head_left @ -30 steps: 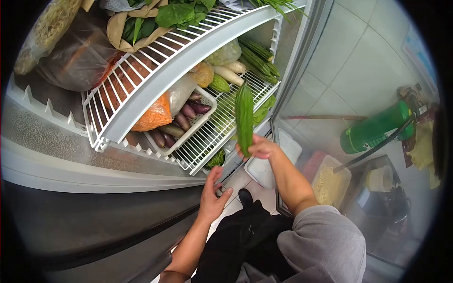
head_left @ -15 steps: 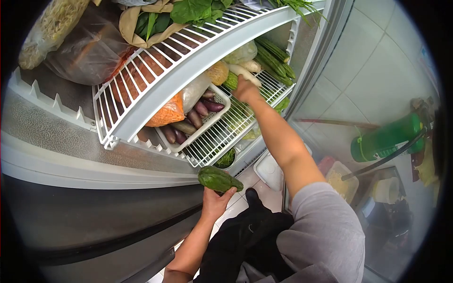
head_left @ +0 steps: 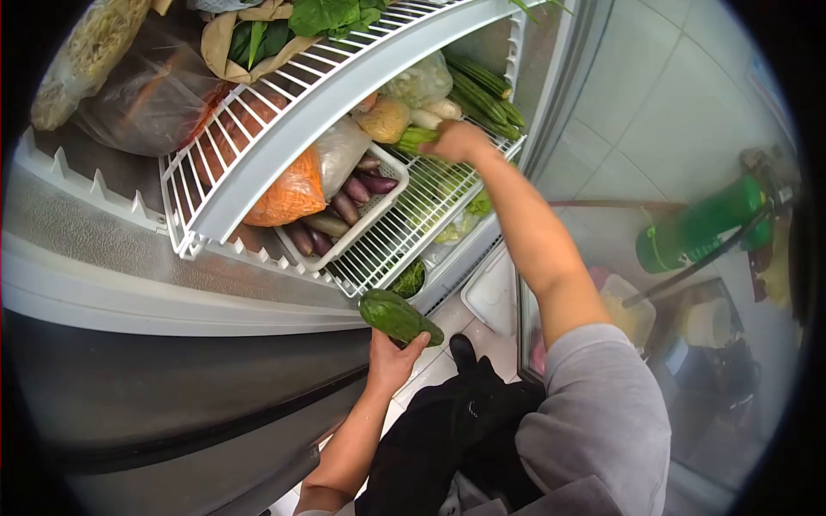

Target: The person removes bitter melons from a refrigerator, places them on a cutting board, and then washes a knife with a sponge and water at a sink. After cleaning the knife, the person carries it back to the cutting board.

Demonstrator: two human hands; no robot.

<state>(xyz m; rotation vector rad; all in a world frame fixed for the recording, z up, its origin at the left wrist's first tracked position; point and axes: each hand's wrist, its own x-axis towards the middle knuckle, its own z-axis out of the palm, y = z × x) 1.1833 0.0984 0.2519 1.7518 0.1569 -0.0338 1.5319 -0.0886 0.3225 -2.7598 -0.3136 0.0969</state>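
In my left hand (head_left: 393,359) is a thick dark-green gourd (head_left: 397,316), gripped at its lower side in front of the fridge. My right hand (head_left: 462,143) reaches onto the lower wire shelf (head_left: 428,196), its fingers curled at the end of a long light-green vegetable (head_left: 415,139); the fingertips are partly hidden. White radishes (head_left: 442,109) lie just behind this hand. Beyond them are long dark-green ridged gourds (head_left: 482,96). A white basket (head_left: 372,209) of purple eggplants (head_left: 354,191) sits to the left on that shelf.
Above, the upper wire shelf (head_left: 297,120) curves across, carrying leafy greens (head_left: 331,15) and bagged food (head_left: 155,95). An orange-filled bag (head_left: 291,191) rests below it. The glass door (head_left: 594,249) stands at the right. A white lid (head_left: 490,297) is near the floor.
My right hand has shifted from beside a white radish to the light-green vegetable, its fingers curling. My left hand keeps hold of the gourd. The view has turned slightly.
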